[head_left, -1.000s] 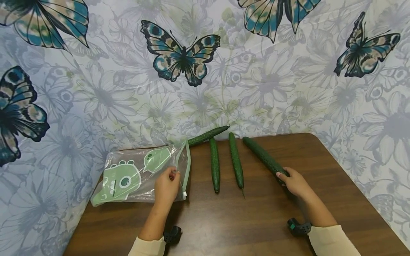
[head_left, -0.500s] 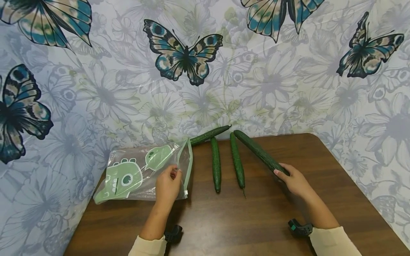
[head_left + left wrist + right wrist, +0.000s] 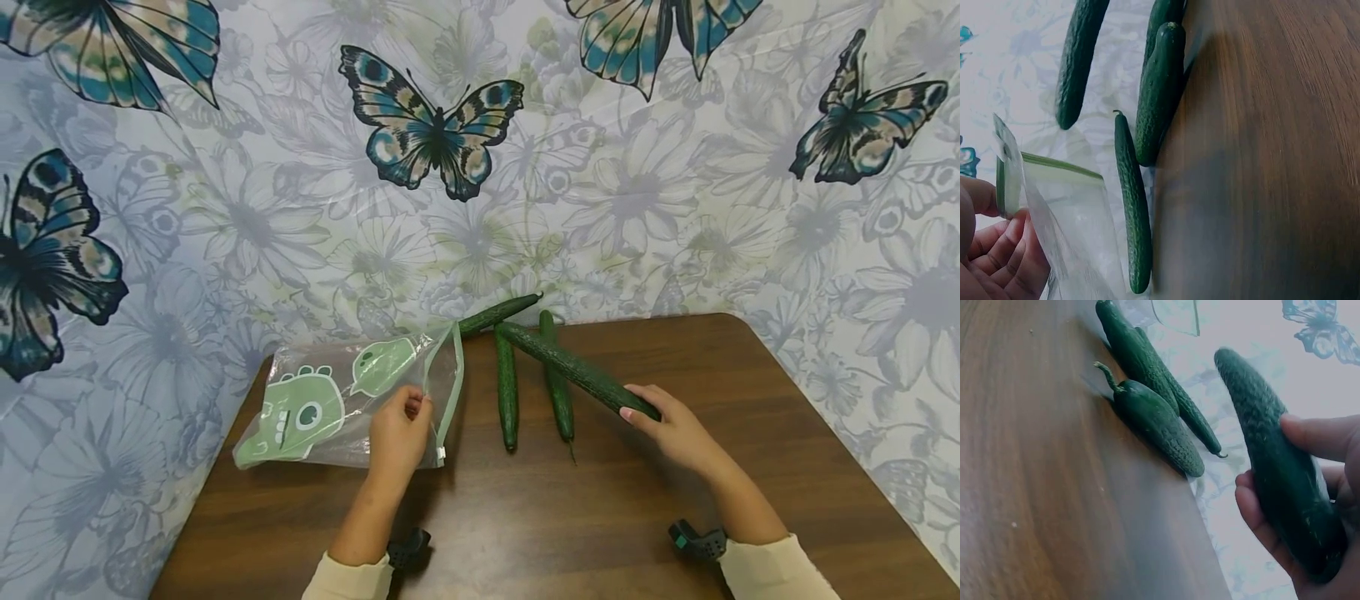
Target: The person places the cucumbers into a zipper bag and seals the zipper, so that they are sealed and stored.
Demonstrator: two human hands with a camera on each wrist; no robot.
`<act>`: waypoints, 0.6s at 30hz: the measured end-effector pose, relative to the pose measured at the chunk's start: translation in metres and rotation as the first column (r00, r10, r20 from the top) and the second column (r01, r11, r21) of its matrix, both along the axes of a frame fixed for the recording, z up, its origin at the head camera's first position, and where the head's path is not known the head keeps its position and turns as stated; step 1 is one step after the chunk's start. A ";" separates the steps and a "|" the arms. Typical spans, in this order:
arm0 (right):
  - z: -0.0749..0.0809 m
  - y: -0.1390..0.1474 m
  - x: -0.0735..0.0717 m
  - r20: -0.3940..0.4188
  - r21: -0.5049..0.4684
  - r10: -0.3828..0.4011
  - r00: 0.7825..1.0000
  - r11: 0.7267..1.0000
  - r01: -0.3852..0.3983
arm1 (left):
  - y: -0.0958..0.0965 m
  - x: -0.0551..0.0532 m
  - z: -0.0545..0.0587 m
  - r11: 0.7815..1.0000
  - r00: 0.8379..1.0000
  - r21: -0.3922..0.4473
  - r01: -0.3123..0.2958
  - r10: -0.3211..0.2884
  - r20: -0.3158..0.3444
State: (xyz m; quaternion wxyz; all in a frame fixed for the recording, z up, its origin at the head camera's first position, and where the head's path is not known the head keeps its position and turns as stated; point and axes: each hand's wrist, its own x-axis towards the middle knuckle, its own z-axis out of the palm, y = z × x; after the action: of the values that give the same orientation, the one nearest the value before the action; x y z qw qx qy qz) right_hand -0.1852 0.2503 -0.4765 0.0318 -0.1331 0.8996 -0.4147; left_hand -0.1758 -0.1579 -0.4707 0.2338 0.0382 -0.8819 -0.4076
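Cucumber (image 3: 576,367) is being gripped at its near end by the right hand (image 3: 671,427) and held above the table (image 3: 525,533), near a second cucumber (image 3: 507,400) and a third cucumber (image 3: 559,407); a clear bag (image 3: 348,396), partly hiding a fourth cucumber (image 3: 498,315), is being pinched at its mouth by the left hand (image 3: 400,429).

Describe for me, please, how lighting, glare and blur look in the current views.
Head: fairly even light, with a pale sheen on the table and small glints on the clear bag; left wrist: dimmer and bluish, soft shadows falling on the table beside the cucumbers; right wrist: patterned backdrop washed out nearly to white, table grain partly blurred.
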 end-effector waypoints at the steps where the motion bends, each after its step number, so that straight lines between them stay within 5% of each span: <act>1: 0.000 -0.002 0.001 -0.009 0.000 0.014 1.000 1.000 -0.014 | 0.001 0.001 0.001 1.000 1.000 0.012 0.007 -0.008 0.005; 8: -0.002 -0.013 0.004 -0.079 0.016 0.092 0.993 0.996 -0.091 | 0.004 0.004 0.004 0.994 0.997 0.102 0.049 -0.055 0.060; 18: -0.008 -0.030 0.011 -0.097 0.061 0.168 0.981 0.985 -0.162 | 0.014 0.009 0.008 0.992 0.991 0.032 0.126 -0.127 0.050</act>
State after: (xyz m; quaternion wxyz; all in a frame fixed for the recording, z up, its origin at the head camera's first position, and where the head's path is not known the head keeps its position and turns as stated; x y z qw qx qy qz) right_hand -0.1743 0.2204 -0.4846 0.0236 -0.2273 0.8965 -0.3795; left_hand -0.1664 -0.1441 -0.4631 0.1841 -0.0040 -0.8823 -0.4332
